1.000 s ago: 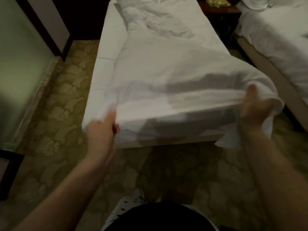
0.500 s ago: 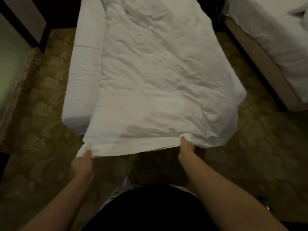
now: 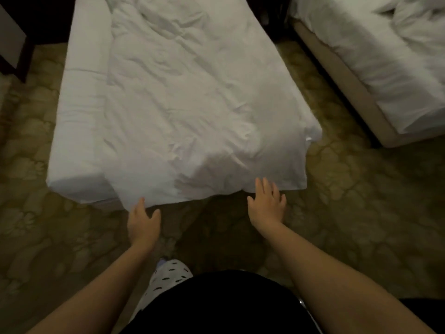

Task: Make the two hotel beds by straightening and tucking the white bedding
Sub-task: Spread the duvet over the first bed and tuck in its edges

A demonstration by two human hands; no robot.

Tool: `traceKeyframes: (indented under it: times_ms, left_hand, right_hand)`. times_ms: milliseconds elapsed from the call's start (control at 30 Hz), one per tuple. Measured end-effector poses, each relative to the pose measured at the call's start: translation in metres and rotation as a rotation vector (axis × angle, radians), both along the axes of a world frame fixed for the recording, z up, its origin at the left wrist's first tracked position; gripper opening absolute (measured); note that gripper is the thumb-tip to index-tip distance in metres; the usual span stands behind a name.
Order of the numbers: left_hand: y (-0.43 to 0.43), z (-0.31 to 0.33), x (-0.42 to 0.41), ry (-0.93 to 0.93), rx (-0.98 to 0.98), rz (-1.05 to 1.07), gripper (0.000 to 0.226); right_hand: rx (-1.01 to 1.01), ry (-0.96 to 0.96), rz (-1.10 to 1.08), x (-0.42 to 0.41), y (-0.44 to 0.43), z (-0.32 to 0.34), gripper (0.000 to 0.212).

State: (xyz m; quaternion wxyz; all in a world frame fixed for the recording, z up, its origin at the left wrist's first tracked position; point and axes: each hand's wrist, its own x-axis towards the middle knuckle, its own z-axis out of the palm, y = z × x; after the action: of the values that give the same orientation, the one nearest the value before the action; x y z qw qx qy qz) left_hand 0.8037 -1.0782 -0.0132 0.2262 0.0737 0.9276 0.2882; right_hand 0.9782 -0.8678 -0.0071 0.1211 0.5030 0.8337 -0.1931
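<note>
The white duvet (image 3: 192, 104) lies spread along the near bed (image 3: 72, 186), covering most of its top and hanging over the foot end and the right side. It sits off-centre (a strip of fitted sheet (image 3: 81, 104) shows bare down the left). Its surface is creased all over, with shallow wrinkles running lengthwise and a puffed ridge near the foot, while the lower hem hangs fairly straight. The left hand (image 3: 143, 225) is at the hem's left corner, its fingers (image 3: 140, 206) loosely extended and close together, tips touching the cloth and gripping nothing. The right hand (image 3: 267, 206) is further along the hem with fingers spread, tips against the hanging edge. The second bed (image 3: 337, 75), across a strip of patterned carpet (image 3: 361, 201), carries rumpled white bedding (image 3: 414, 27).
</note>
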Motion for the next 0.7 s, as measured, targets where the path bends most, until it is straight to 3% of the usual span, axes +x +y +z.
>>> traceKeyframes:
  times_ms: [433, 700]
  left_hand:
    - [0.202, 0.046, 0.033, 0.351, 0.041, -0.588, 0.060]
    - [0.359, 0.035, 0.011, 0.364, -0.007, -0.695, 0.060]
  right_hand:
    - [0.260, 0.074, -0.016, 0.040, 0.140, 0.059, 0.053]
    - [0.255, 0.010, -0.065, 0.037, 0.272, 0.061, 0.053]
